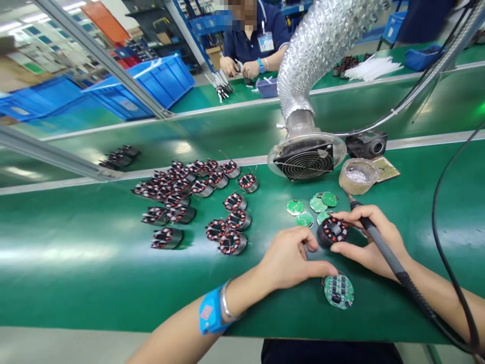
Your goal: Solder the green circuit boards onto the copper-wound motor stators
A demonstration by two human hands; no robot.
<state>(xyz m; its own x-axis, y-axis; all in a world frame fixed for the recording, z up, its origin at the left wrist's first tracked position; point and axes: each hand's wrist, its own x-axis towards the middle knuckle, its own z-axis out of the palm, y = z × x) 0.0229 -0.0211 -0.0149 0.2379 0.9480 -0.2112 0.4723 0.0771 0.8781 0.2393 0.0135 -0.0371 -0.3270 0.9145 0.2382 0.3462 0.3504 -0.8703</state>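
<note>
My right hand (379, 237) holds a soldering iron (379, 242), its tip pointing up and left. The thumb and fingers of that same hand also grip a motor stator (333, 230), a dark ring with copper coils. Close to its left side is my left hand (290, 258), empty, with thumb and fingers apart. The left thumb reaches the upper edge of a round green circuit board (339, 290) with black chips; whether it touches is unclear. Several smaller green circuit boards (318, 203) lie just beyond the stator.
Several motor stators (231, 242) stand on the green bench (94, 273) to the left. A fume extractor fan (306, 159) hangs behind the boards. Beside it are a round tub (358, 177) and a black holder (367, 145). A co-worker (253, 45) sits across. The iron's cable loops right.
</note>
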